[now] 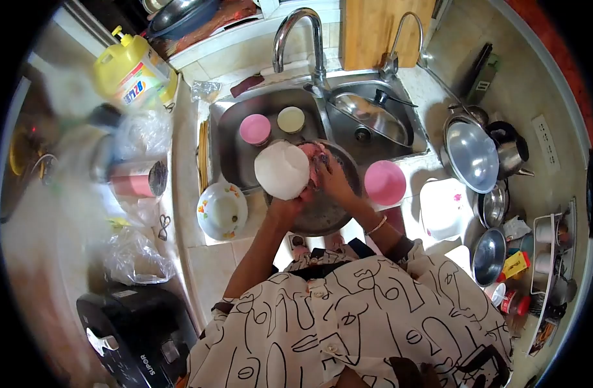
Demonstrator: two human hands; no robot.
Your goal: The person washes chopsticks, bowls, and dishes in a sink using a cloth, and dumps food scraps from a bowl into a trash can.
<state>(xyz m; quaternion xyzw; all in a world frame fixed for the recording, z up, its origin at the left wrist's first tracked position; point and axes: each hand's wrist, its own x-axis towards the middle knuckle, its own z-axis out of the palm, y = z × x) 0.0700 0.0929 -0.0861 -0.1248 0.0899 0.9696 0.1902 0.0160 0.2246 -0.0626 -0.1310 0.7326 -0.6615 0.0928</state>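
A white bowl (281, 170) is tilted over the front edge of the sink, gripped at its near rim by my left hand (291, 204), whose fingers are partly hidden behind it. Against the bowl's right side, my right hand (334, 181) is closed on a crumpled pinkish-red cloth-like thing (311, 154); its exact kind is unclear. Under both hands is a wide dark metal pan (322, 221). Farther back, a pink bowl (255, 129) and a cream bowl (291, 120) stand in the left basin (232, 165).
Right of my hands sits a pink bowl (384, 183); to the left, a flowered enamel dish (222, 211). A glass lid (371, 118) leans in the right basin below the faucet (298, 39). Yellow detergent jug (133, 71), chopsticks (203, 155) and stacked metal bowls (471, 155) line the sides.
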